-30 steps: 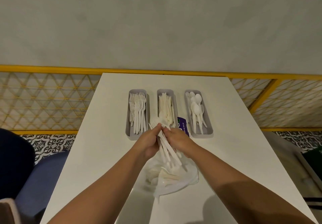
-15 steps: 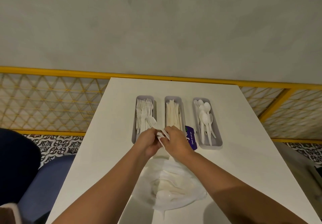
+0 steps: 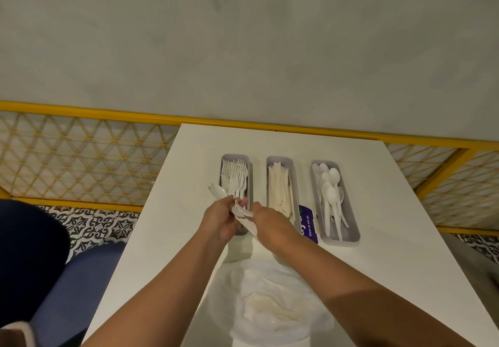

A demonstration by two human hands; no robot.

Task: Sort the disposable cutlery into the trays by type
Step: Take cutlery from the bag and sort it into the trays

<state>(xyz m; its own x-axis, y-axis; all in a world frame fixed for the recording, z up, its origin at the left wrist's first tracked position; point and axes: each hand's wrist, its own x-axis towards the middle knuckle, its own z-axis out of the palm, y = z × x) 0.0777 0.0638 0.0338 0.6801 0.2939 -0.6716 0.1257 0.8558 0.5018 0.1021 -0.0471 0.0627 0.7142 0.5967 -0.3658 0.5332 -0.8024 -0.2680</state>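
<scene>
White plastic cutlery bundle (image 3: 244, 213), slim glossy handles, left hand (image 3: 220, 221) and right hand (image 3: 272, 225) grip clamped on it

We see white cutlery (image 3: 332, 198), grey trays (image 3: 343, 241), a white counter (image 3: 391, 198), a purple card (image 3: 306, 218), a yellow lattice railing (image 3: 81, 144), black-and-white patterned tiles (image 3: 94, 225).

Three trays (image 3: 279, 158), one plastic bag (image 3: 270, 306), one purple packet (image 3: 307, 221), one table (image 3: 383, 190)

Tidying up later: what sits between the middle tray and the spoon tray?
A purple packet lies between their near ends, seen in the head view.
</scene>
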